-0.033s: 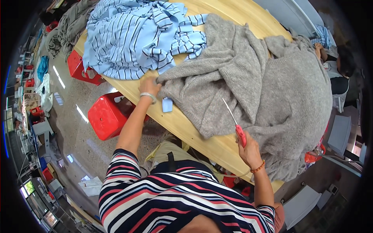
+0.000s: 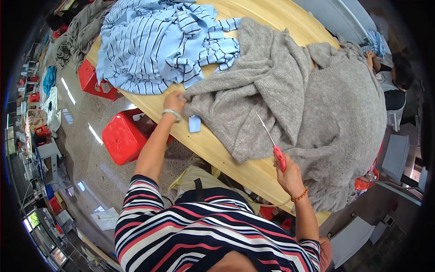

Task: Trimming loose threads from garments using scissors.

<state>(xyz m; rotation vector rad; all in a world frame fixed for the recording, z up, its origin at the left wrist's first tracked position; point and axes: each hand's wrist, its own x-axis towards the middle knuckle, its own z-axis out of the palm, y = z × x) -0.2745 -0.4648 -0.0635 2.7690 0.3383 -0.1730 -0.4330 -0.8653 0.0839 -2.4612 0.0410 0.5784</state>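
Two cloth masses occupy the pale wooden surface (image 2: pixel 226 158). A heap of blue striped fabric (image 2: pixel 145 50) covers the far left portion, loosely folded, its right side close against the grey knit (image 2: pixel 272 72). The grey knit lies crumpled across the middle and right of the surface, its fuller part spread to the right end and hanging over the near edge there. A small light-blue piece (image 2: pixel 194 123) lies flat on bare wood, just beside the knit's left end. Two red stools (image 2: pixel 120 138) stand on the floor (image 2: pixel 84 113) along the left side of the surface, one partly behind the left forearm. The blue striped fabric lies just beyond the left hand (image 2: pixel 173 103) and bounds the room on that side. At the far right a co-worker (image 2: pixel 392 88) is placed beside the knit, near a small striped bundle (image 2: pixel 376 41).

Grip, left hand: fingers drawn together in a pinch at the left end of the knit; exact fingertip contact is partly hidden. Grip, right hand (image 2: pixel 291 179): fingers closed around the red handle of a slender metal-tipped tool (image 2: pixel 280 158). The shaft points away from the body, over the knit; whether the tip touches the fabric cannot be determined.
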